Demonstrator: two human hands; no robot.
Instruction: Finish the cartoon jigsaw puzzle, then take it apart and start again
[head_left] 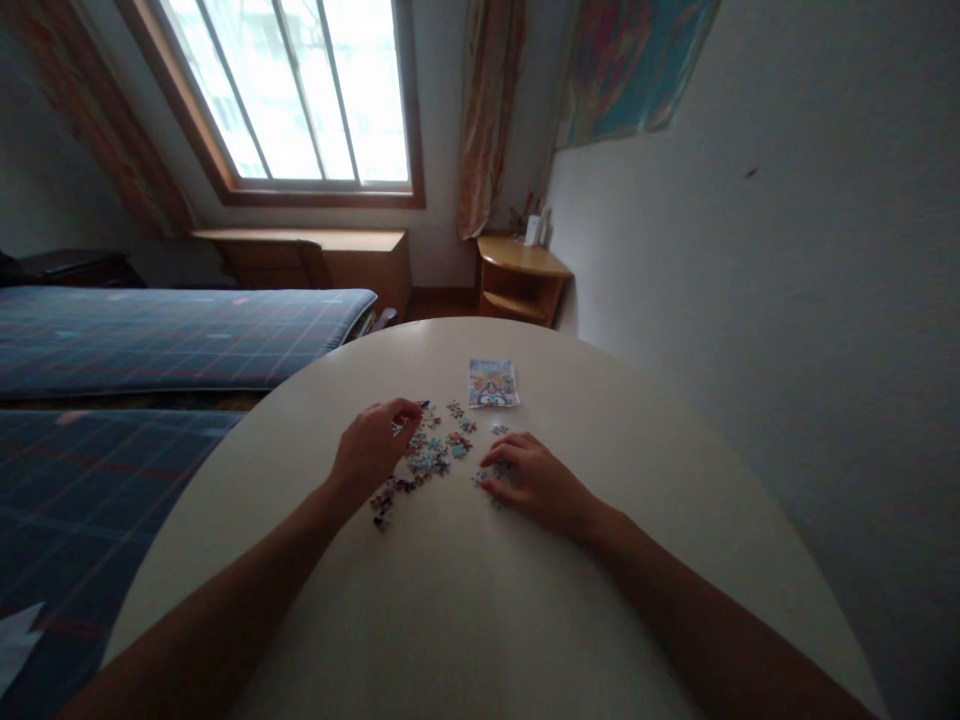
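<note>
Several small colourful puzzle pieces (pixel 431 455) lie scattered on a round white table (pixel 465 610). My left hand (pixel 373 446) rests at the left side of the pile, fingers curled in a pinch on a small piece. My right hand (pixel 534 480) lies on the table to the right of the pile, fingers bent down over a few joined pieces (pixel 484 478). A small printed picture card (pixel 493 383) lies flat just beyond the pieces.
Two beds with blue plaid covers (pixel 150 335) stand to the left of the table. A white wall (pixel 787 260) runs along the right. A wooden corner shelf (pixel 521 275) and a desk (pixel 315 255) sit under the window at the back.
</note>
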